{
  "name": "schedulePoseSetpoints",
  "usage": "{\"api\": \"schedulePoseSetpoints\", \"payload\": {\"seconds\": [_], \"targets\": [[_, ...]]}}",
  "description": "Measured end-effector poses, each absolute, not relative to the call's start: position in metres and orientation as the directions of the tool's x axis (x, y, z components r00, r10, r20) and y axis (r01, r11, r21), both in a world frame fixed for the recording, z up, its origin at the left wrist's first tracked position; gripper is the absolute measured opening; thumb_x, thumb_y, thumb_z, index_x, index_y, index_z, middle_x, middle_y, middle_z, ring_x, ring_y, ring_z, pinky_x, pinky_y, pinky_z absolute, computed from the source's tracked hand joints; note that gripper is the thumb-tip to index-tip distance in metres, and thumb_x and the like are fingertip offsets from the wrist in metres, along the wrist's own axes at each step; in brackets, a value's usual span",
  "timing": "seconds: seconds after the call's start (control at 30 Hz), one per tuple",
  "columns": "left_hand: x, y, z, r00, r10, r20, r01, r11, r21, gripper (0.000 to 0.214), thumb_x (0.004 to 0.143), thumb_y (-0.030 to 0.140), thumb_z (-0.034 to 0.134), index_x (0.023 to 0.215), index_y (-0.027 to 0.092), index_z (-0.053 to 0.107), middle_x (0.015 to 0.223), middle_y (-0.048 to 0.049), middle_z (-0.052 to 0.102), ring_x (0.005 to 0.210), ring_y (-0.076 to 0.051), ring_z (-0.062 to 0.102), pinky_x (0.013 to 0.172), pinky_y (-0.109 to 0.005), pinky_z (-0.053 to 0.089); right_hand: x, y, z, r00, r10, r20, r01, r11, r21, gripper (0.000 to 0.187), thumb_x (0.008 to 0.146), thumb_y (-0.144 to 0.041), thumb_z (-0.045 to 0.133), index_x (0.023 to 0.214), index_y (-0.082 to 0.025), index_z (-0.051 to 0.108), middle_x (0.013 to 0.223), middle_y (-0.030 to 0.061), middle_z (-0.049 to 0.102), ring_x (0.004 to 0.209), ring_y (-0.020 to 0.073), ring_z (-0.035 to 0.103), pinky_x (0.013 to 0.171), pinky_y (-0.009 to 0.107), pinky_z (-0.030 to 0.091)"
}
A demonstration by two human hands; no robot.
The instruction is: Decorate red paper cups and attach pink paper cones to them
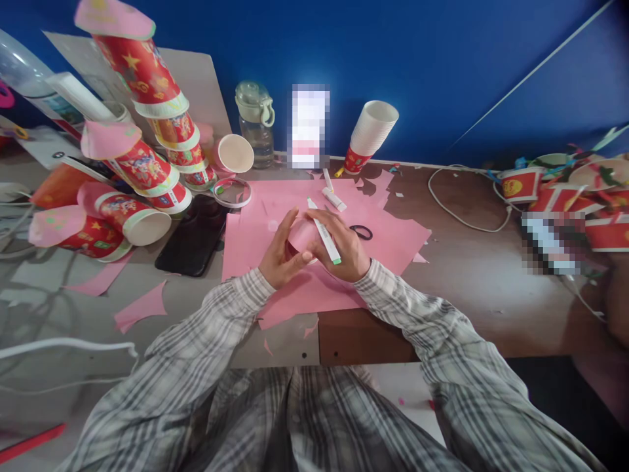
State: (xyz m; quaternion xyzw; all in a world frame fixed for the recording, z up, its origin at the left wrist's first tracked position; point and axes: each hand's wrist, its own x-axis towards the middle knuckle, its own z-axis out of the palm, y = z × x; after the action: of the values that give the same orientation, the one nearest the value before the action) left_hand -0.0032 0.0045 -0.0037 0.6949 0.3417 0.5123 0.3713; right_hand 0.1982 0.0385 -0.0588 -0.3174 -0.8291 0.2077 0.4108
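Observation:
My left hand (284, 257) curves around a rounded piece of pink paper (303, 235), its thumb and fingers on either side. My right hand (348, 248) closes on a white marker (325, 235) with green ends, lying aslant between its fingers. Its fingertips also touch the pink paper from the right. A little white edge shows under the paper; whether a cup is inside is hidden by the hands. Below both hands lie large pink sheets (393, 239). A black ring-shaped loop (362, 232) and a small white tube (334, 198) rest on them.
Decorated red paper cups (142, 72) with pink tops stand stacked at left, near a black phone (189, 236) and tape roll (232, 193). Behind are a clear bottle (256, 134), a lit screen (308, 128) and nested cups (372, 134). Cables and more cups (519, 185) lie right.

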Motion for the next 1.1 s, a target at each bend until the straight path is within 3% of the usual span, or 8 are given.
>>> {"api": "schedulePoseSetpoints", "payload": {"seconds": [0.13, 0.27, 0.47, 0.6, 0.73, 0.83, 0.93, 1.1], "targets": [[-0.001, 0.007, -0.005, 0.232, 0.865, 0.446, 0.095, -0.476, 0.874, 0.059, 0.079, 0.047, 0.046, 0.127, 0.019, 0.029, 0.132, -0.0136, 0.036, 0.125, -0.026, 0.032, 0.106, -0.046, 0.025, 0.198, 0.036, -0.056, -0.442, 0.736, 0.513, 0.412, 0.675, -0.612, 0.072, 0.112, -0.07, 0.077, 0.167, -0.024, 0.077, 0.158, 0.0257, 0.092, 0.154, 0.0478, 0.089, 0.131, 0.077, 0.076], [-0.001, 0.007, -0.003, 0.23, 0.86, 0.456, 0.11, -0.488, 0.866, 0.056, 0.079, 0.044, 0.048, 0.127, 0.019, 0.031, 0.131, -0.0128, 0.039, 0.123, -0.025, 0.036, 0.105, -0.044, 0.027, 0.2, 0.033, -0.055, -0.429, 0.759, 0.49, 0.416, 0.648, -0.639, 0.07, 0.111, -0.066, 0.078, 0.169, -0.027, 0.076, 0.162, 0.0243, 0.091, 0.151, 0.0478, 0.091, 0.126, 0.076, 0.08], [-0.002, 0.007, 0.001, 0.233, 0.868, 0.439, 0.103, -0.47, 0.876, 0.049, 0.081, 0.042, 0.044, 0.124, 0.02, 0.035, 0.128, -0.0123, 0.042, 0.12, -0.025, 0.039, 0.103, -0.046, 0.029, 0.201, 0.033, -0.055, -0.433, 0.771, 0.468, 0.408, 0.63, -0.661, 0.076, 0.112, -0.068, 0.077, 0.173, -0.023, 0.073, 0.166, 0.0276, 0.089, 0.153, 0.0478, 0.09, 0.128, 0.073, 0.079], [-0.002, 0.008, 0.001, 0.223, 0.865, 0.45, 0.115, -0.482, 0.868, 0.05, 0.079, 0.041, 0.049, 0.123, 0.019, 0.037, 0.126, -0.0125, 0.043, 0.119, -0.025, 0.04, 0.103, -0.046, 0.03, 0.201, 0.032, -0.053, -0.421, 0.761, 0.495, 0.379, 0.643, -0.666, 0.075, 0.112, -0.069, 0.077, 0.173, -0.025, 0.073, 0.168, 0.0247, 0.088, 0.159, 0.048, 0.088, 0.133, 0.074, 0.077], [-0.001, 0.008, 0.0, 0.211, 0.881, 0.423, 0.145, -0.456, 0.878, 0.05, 0.079, 0.04, 0.05, 0.122, 0.019, 0.038, 0.123, -0.0128, 0.045, 0.117, -0.025, 0.041, 0.101, -0.047, 0.032, 0.207, 0.029, -0.047, -0.302, 0.77, 0.563, 0.307, 0.637, -0.707, 0.071, 0.116, -0.071, 0.074, 0.174, -0.031, 0.07, 0.165, 0.021, 0.09, 0.155, 0.0442, 0.09, 0.133, 0.073, 0.078], [-0.001, 0.007, 0.001, 0.199, 0.889, 0.413, 0.152, -0.445, 0.883, 0.049, 0.079, 0.04, 0.05, 0.121, 0.018, 0.038, 0.122, -0.013, 0.045, 0.116, -0.025, 0.041, 0.101, -0.048, 0.033, 0.219, 0.021, -0.042, -0.16, 0.775, 0.611, 0.288, 0.629, -0.722, 0.066, 0.118, -0.073, 0.069, 0.171, -0.034, 0.072, 0.149, 0.018, 0.095, 0.141, 0.0424, 0.095, 0.124, 0.071, 0.081], [0.0, 0.006, 0.002, 0.186, 0.89, 0.416, 0.16, -0.445, 0.881, 0.048, 0.077, 0.04, 0.052, 0.12, 0.02, 0.04, 0.121, -0.0127, 0.045, 0.115, -0.026, 0.041, 0.099, -0.051, 0.036, 0.228, 0.008, -0.043, -0.037, 0.789, 0.613, 0.285, 0.596, -0.751, 0.054, 0.118, -0.076, 0.065, 0.156, -0.041, 0.082, 0.121, 0.0115, 0.097, 0.113, 0.0413, 0.097, 0.106, 0.072, 0.083], [0.001, 0.006, 0.004, 0.191, 0.891, 0.412, 0.157, -0.442, 0.883, 0.05, 0.075, 0.042, 0.054, 0.119, 0.023, 0.04, 0.12, -0.0114, 0.044, 0.115, -0.029, 0.041, 0.092, -0.055, 0.042, 0.229, -0.008, -0.059, -0.026, 0.788, 0.615, 0.329, 0.588, -0.739, 0.065, 0.103, -0.099, 0.056, 0.121, -0.048, 0.094, 0.07, 0.0035, 0.071, 0.064, 0.0403, 0.078, 0.074, 0.078, 0.076]]}}
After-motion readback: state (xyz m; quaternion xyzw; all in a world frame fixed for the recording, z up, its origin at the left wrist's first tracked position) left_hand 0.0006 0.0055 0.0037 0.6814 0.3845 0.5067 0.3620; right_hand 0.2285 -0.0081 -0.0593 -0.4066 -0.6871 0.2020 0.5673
